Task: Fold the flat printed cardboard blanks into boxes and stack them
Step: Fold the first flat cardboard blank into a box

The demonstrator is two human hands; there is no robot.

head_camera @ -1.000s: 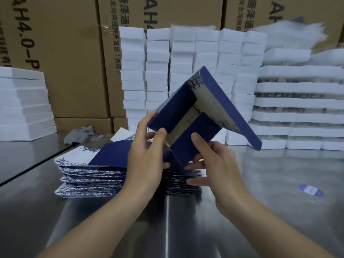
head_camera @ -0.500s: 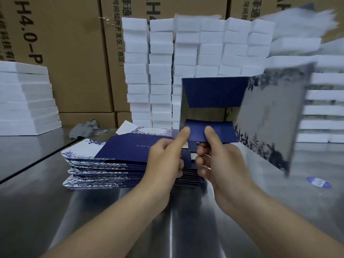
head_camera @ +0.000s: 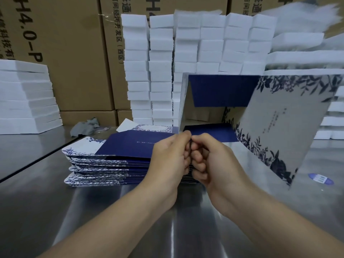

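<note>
Both hands, left hand (head_camera: 171,155) and right hand (head_camera: 206,157), now clenched together, pinching lower flap (head_camera: 210,134); box (head_camera: 279,116) squared open since — bottom closing.

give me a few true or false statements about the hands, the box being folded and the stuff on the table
1. Both hands, left hand and right hand, pinch the near blue flap of the half-folded box. True.
2. The stack of flat blanks lies to the right of the hands. False: it lies to their left, partly behind them.
3. The box's big side panel is plain brown. False: it is pale grey with dark blue flowers.
4. White foam blocks are stacked behind the box. True.
5. A blue oval sticker lies on the metal table. True.
</note>
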